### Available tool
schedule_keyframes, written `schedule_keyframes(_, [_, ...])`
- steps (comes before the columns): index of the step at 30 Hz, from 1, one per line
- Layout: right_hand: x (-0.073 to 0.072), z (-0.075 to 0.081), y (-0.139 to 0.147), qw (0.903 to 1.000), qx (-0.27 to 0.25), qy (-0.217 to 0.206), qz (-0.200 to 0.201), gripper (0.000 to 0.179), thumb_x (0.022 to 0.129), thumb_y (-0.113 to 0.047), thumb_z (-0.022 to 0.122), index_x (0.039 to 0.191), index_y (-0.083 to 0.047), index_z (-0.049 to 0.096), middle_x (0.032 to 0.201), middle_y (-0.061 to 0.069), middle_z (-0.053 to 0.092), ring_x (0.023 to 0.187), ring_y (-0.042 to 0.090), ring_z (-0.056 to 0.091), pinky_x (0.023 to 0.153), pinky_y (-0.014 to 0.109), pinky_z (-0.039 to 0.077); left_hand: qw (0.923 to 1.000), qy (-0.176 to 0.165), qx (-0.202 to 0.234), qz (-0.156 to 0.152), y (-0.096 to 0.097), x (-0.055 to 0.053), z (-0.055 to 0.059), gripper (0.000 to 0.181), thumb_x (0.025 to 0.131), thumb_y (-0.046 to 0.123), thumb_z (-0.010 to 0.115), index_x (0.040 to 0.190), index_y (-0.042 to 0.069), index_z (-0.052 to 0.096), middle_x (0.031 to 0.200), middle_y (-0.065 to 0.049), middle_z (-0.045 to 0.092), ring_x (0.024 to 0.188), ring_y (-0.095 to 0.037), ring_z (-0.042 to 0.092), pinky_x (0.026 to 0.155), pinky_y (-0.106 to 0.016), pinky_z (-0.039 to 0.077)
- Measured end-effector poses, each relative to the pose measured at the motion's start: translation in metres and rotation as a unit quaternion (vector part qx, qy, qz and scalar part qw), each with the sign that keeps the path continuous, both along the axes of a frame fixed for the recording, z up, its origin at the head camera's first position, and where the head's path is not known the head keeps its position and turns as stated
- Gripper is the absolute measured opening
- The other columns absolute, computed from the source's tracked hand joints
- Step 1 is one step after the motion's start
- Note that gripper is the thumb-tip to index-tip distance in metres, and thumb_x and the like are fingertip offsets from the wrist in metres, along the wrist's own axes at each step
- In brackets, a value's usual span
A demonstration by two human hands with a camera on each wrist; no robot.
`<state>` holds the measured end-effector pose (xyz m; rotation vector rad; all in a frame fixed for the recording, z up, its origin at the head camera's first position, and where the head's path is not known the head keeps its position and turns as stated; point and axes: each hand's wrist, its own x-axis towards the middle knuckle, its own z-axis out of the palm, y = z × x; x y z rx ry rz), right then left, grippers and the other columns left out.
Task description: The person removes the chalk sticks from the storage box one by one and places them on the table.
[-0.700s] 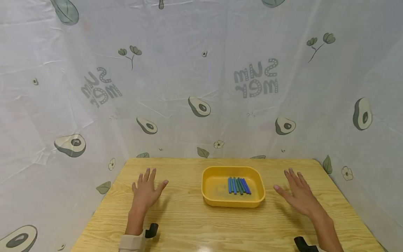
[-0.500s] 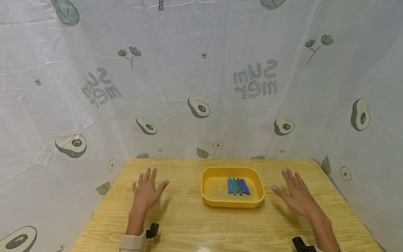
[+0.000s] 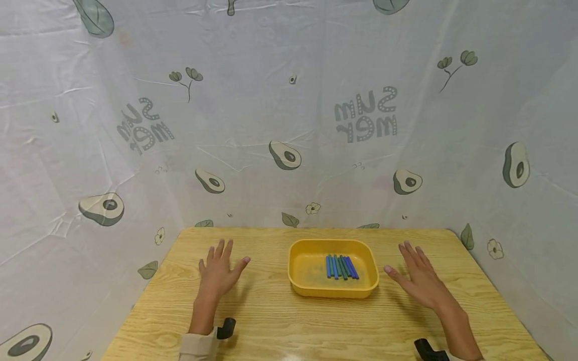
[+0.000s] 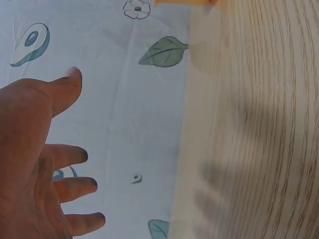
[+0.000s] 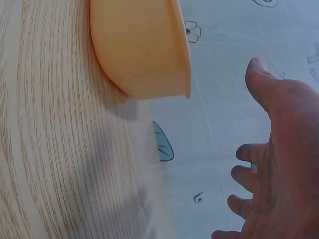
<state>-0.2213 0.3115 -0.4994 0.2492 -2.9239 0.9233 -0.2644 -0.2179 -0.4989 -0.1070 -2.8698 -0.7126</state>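
A yellow plastic tray (image 3: pixel 316 292) stands on the wooden table, right of the middle in the head view. Inside it, toward its right side, several blue and green sticks (image 3: pixel 341 266), perhaps chalks or crayons, lie side by side. My left hand (image 3: pixel 219 275) hovers over the table to the left of the tray, fingers spread, holding nothing. On the other side my right hand (image 3: pixel 423 283) is held above the table, its thumb nearest the tray's right wall but apart from it. The right wrist view shows the tray's outer wall (image 5: pixel 142 50) beyond the thumb; that palm holds nothing.
The light wood tabletop (image 3: pixel 271 326) reaches back to a pale curtain (image 3: pixel 253 110) printed with avocados and leaves, which also hangs along both sides. A black wrist mount (image 3: pixel 227 328) sits at my left cuff and another black mount (image 3: pixel 429 349) at my right wrist.
Both hands have shifted inward toward the tray, the left one to the right and the right one to the left. The tray and sticks stay in place.
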Motion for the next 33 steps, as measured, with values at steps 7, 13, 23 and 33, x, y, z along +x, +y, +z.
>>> schedule_keyframes(7, [-0.004, -0.005, -0.008, 0.9998, -0.016, -0.01, 0.001, 0.095, 0.108, -0.054, 0.057, 0.171, 0.001, 0.013, 0.176, 0.034, 0.007, 0.16, 0.063, 0.004, 0.114, 0.089, 0.013, 0.9998, 0.008, 0.011, -0.017, 0.016, -0.004, -0.004, 0.083, 0.105, 0.056, 0.06, 0.167, 0.005, 0.036, 0.174, -0.027, 0.028, 0.159, -0.059, 0.023, 0.118, -0.087, 0.018])
schedule_keyframes(13, [-0.01, -0.013, -0.012, 0.9993, -0.036, -0.007, 0.013, 0.089, 0.11, -0.049, 0.056, 0.17, 0.004, 0.017, 0.172, 0.039, 0.016, 0.155, 0.066, 0.017, 0.113, 0.088, 0.02, 0.9974, 0.022, 0.043, -0.053, 0.029, -0.009, -0.008, 0.081, 0.107, 0.049, 0.062, 0.165, 0.0, 0.038, 0.172, -0.031, 0.031, 0.157, -0.06, 0.027, 0.121, -0.077, 0.03])
schedule_keyframes(23, [-0.014, -0.028, -0.017, 0.9963, -0.077, -0.006, 0.038, 0.079, 0.112, -0.042, 0.054, 0.167, 0.008, 0.026, 0.168, 0.04, 0.029, 0.147, 0.066, 0.038, 0.111, 0.078, 0.041, 0.9897, 0.036, 0.108, -0.087, 0.046, -0.014, -0.008, 0.074, 0.108, 0.045, 0.063, 0.164, 0.001, 0.041, 0.169, -0.027, 0.04, 0.153, -0.053, 0.041, 0.121, -0.07, 0.038])
schedule_keyframes(33, [-0.014, -0.033, -0.024, 0.9888, -0.134, -0.032, 0.056, 0.072, 0.115, -0.038, 0.05, 0.167, 0.006, 0.028, 0.166, 0.036, 0.036, 0.15, 0.059, 0.041, 0.11, 0.069, 0.05, 0.9795, 0.072, 0.156, -0.105, 0.062, -0.018, -0.011, 0.065, 0.106, 0.037, 0.067, 0.158, 0.001, 0.051, 0.159, -0.024, 0.054, 0.145, -0.047, 0.055, 0.112, -0.061, 0.052])
